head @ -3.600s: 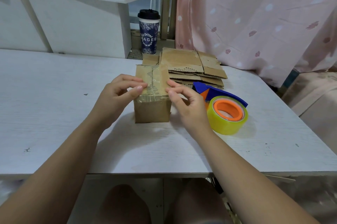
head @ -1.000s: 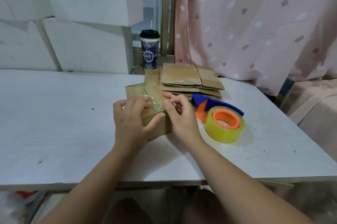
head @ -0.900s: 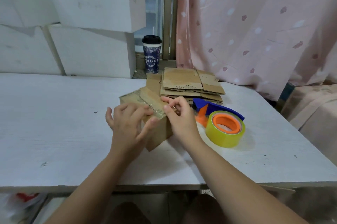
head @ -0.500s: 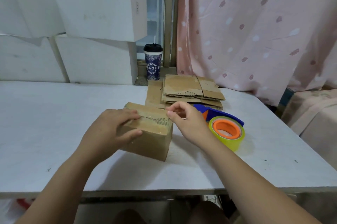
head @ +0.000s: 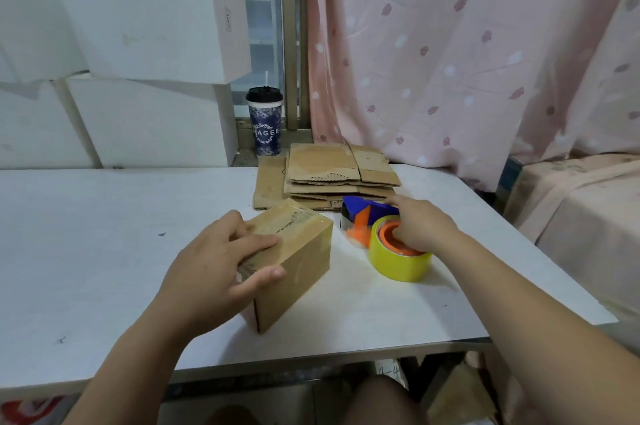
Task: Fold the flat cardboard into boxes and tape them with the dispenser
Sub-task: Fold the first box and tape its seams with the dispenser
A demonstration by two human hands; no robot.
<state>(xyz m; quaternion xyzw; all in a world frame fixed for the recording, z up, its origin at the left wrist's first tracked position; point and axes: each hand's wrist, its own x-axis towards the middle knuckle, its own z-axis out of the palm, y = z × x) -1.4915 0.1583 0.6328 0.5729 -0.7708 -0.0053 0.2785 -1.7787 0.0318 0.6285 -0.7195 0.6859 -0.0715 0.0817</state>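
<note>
Box: my left hand [head: 221,268] grips the box [head: 304,258] mid-counter [head: 104,251], fingers over its taped top.
Dispenser: just right of the box; my right hand [head: 422,227] curls onto the dispenser [head: 398,256].
Doing it well: I'd pin the box square, get a full grip, then pull the tape straight along the seam.
</note>
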